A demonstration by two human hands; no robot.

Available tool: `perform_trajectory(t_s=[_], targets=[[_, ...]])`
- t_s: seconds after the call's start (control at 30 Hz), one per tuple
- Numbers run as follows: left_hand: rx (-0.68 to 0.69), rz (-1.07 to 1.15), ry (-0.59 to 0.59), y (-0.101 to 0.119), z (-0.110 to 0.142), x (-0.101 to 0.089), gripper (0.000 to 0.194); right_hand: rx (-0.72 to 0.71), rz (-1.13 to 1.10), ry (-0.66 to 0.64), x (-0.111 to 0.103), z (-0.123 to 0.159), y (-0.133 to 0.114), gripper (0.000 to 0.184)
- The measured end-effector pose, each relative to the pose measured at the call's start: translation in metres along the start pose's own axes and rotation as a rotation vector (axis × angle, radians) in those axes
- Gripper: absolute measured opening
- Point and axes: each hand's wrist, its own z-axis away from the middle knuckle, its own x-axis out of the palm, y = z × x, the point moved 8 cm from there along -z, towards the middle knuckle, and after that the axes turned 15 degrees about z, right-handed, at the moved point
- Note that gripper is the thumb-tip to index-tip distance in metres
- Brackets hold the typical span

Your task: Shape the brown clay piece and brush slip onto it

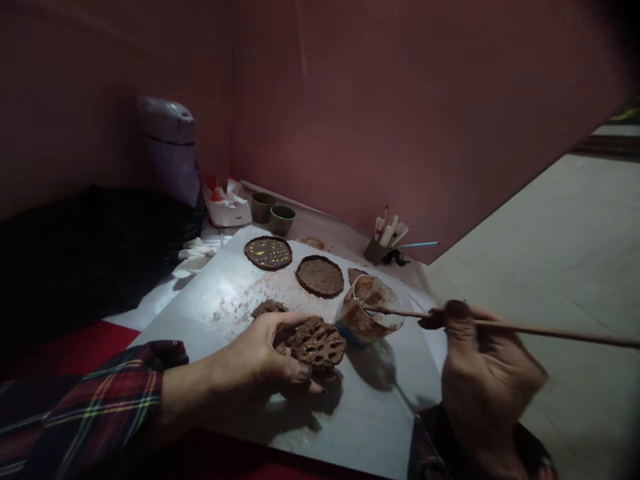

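Observation:
My left hand [273,357] is closed around a brown lump of clay [323,343] pitted with several holes, held above the white work sheet [320,437]. A long thin wooden stick [540,330], perhaps a brush, is pinched in my right hand [480,367]. Its far end dips into a clear cup [357,327] smeared with brown slip, so the tip is hidden. The cup stands just right of the clay lump. Behind my left hand lies another rough brown clay piece [270,307], partly covered.
Two flat round clay discs lie farther back, one yellow-speckled [269,253] and one plain [320,276]. Two small pots [283,220], a white packet [227,207] and white gloves [195,257] stand or lie behind. A tool holder [377,252] is at back right, against the pink wall [375,120].

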Motion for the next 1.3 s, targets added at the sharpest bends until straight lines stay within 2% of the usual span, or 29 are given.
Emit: perform_trajectory(t_s=[0.07, 0.13, 0.3, 0.43, 0.53, 0.63, 0.97, 1.17, 1.3], targets=[[0.010, -0.013, -0.013, 0.000, 0.000, 0.000, 0.046, -0.126, 0.147, -0.079, 0.008, 0.002, -0.004, 0.031], [0.014, -0.023, -0.014, 0.000, -0.001, -0.001, 0.047, -0.139, 0.139, -0.131, 0.014, 0.002, 0.000, 0.036], [0.006, -0.017, -0.001, -0.001, -0.002, -0.002, 0.055, 0.108, -0.121, -0.188, 0.027, -0.006, 0.027, 0.036], [-0.002, 0.005, -0.006, 0.000, -0.002, 0.002, 0.051, 0.315, -0.338, -0.233, 0.045, -0.008, 0.051, 0.037], [0.008, 0.008, -0.009, 0.002, -0.002, 0.004, 0.046, 0.444, -0.496, -0.210, 0.054, -0.006, 0.064, 0.041], [0.004, 0.028, 0.014, 0.001, -0.001, 0.002, 0.046, 0.485, -0.552, -0.129, 0.049, -0.007, 0.069, 0.041], [0.026, 0.030, -0.022, 0.001, 0.000, 0.001, 0.040, 0.483, -0.653, -0.021, 0.029, -0.005, 0.052, 0.027], [0.013, 0.027, -0.005, 0.000, -0.001, 0.000, 0.043, 0.490, -0.674, -0.095, 0.033, 0.002, 0.038, 0.027], [0.011, 0.034, 0.013, 0.000, 0.000, -0.003, 0.052, 0.412, -0.646, -0.174, 0.035, 0.006, 0.024, 0.026]])
